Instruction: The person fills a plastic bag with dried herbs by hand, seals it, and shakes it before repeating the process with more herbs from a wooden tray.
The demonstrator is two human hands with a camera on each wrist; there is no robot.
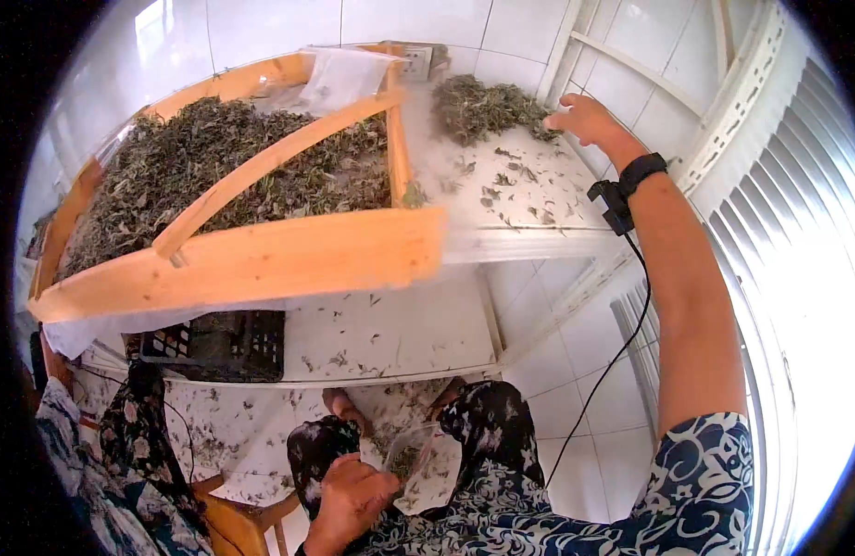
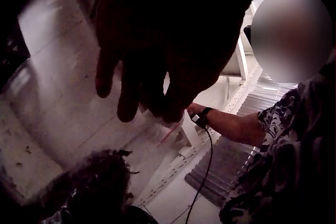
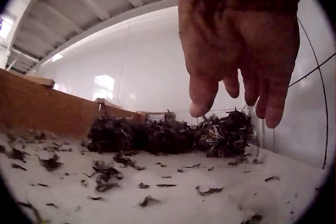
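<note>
Over the white surface (image 1: 529, 199), the right hand (image 1: 583, 119) reaches open-fingered toward the dried-leaf pile (image 1: 483, 107); scoop gently while the left hand (image 1: 349, 496) steadies its small clear container (image 1: 411, 451).

R arm stretched fwd, right hand (image 1: 585, 119) fingers relaxed; left hand (image 1: 353, 500) low, curled.

One wooden tray (image 1: 261, 259) of dried leaves, and one loose leaf pile (image 1: 483, 107) beside it. One black crate (image 1: 228, 345) sits below, plus one clear bag (image 1: 411, 452).
</note>
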